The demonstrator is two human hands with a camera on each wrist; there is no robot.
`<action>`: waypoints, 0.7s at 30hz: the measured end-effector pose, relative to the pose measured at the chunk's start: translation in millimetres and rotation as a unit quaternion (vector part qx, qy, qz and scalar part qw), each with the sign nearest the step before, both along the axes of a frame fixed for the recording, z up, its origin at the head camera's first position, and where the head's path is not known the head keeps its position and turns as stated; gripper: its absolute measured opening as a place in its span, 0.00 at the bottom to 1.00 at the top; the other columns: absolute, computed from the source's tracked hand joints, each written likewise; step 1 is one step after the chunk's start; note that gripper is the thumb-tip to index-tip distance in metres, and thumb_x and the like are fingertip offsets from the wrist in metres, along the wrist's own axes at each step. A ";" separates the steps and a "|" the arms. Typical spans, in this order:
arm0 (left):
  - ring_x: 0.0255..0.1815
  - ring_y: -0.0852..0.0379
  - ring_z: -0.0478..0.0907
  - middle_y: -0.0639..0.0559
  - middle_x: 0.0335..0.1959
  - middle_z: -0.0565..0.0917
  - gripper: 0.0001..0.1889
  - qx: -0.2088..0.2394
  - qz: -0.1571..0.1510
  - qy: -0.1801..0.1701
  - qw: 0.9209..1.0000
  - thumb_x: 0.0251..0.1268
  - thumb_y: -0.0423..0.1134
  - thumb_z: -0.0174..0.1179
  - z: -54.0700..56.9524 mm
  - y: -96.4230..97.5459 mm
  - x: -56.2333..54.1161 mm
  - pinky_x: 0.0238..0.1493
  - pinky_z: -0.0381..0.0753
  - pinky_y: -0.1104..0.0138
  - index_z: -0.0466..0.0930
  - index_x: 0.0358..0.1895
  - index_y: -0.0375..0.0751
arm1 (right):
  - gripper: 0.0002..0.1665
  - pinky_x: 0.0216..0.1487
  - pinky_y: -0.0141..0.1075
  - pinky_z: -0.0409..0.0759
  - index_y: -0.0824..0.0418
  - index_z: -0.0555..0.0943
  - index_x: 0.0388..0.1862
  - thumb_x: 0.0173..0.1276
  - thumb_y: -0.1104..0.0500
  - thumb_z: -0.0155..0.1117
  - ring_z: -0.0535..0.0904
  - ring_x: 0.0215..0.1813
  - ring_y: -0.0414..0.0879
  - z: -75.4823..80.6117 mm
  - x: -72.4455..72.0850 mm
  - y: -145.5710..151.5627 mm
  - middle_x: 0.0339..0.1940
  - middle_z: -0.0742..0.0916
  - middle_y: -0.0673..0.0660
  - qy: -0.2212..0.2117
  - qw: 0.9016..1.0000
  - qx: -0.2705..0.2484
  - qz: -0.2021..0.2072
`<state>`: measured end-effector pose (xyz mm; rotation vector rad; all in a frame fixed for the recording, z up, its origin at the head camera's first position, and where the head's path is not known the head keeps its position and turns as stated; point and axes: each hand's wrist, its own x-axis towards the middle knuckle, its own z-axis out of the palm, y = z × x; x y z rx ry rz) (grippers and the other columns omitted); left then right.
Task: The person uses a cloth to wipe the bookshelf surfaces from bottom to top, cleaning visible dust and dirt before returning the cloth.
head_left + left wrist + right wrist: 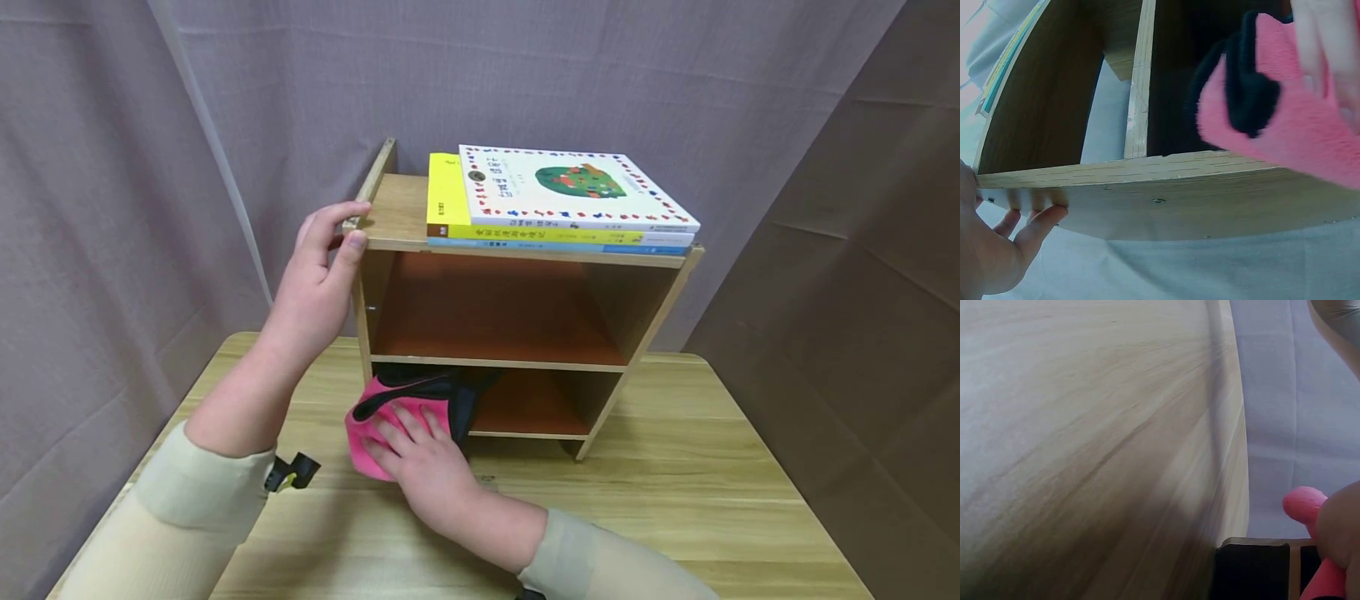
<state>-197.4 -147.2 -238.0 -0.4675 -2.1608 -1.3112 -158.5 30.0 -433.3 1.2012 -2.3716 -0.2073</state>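
A small wooden shelf [495,363] stands upright on the table. My left hand [318,271] grips its upper left corner, with the thumb at the front edge. In the left wrist view, fingertips of that hand touch the outer face of the side panel [1166,203]. My right hand [431,467] presses a fuzzy pink cloth [363,446] with black edging against the lower left front of the shelf, its fingers spread over the cloth. Part of the cloth reaches into the dark lower compartment, where its far end is hidden. In the right wrist view, pink cloth [1305,504] shows beside the hand.
Several books [570,187] lie stacked on the shelf's top, a white one uppermost over yellow and blue. The wood-grain table [720,483] extends around the shelf. Grey curtains [300,92] hang behind and to the left, with a brownish one [847,292] at the right.
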 end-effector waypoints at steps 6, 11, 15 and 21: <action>0.62 0.49 0.67 0.50 0.66 0.66 0.20 0.001 -0.001 -0.005 1.000 0.79 0.50 0.47 0.6 -0.4 0.4 0.59 0.70 0.52 0.69 0.69 0.55 | 0.30 0.70 0.52 0.67 0.39 0.76 0.67 0.70 0.61 0.64 0.60 0.76 0.53 -3.4 1.0 1.7 0.70 0.73 0.46 -0.005 0.999 0.038 -0.005; 0.62 0.49 0.67 0.50 0.66 0.66 0.20 0.003 -0.003 -0.005 1.000 0.79 0.49 0.47 1.1 -0.7 0.6 0.59 0.70 0.52 0.69 0.69 0.55 | 0.29 0.70 0.51 0.67 0.38 0.77 0.67 0.70 0.60 0.63 0.63 0.75 0.52 -4.9 -0.4 3.7 0.69 0.74 0.45 -0.008 0.998 0.062 -0.003; 0.62 0.49 0.67 0.50 0.66 0.66 0.20 0.002 -0.004 -0.008 1.000 0.79 0.50 0.47 1.3 -0.6 0.9 0.59 0.70 0.51 0.69 0.68 0.55 | 0.27 0.68 0.49 0.70 0.37 0.78 0.65 0.69 0.60 0.64 0.66 0.73 0.51 -4.9 -3.0 6.6 0.67 0.76 0.44 -0.007 0.998 0.066 0.010; 0.62 0.49 0.67 0.50 0.67 0.66 0.20 0.001 -0.003 -0.006 1.000 0.79 0.50 0.47 0.9 -0.8 0.3 0.60 0.70 0.51 0.69 0.68 0.54 | 0.26 0.67 0.48 0.71 0.37 0.79 0.63 0.70 0.59 0.64 0.67 0.72 0.51 -3.8 -5.4 9.6 0.66 0.77 0.44 0.000 0.997 0.066 0.024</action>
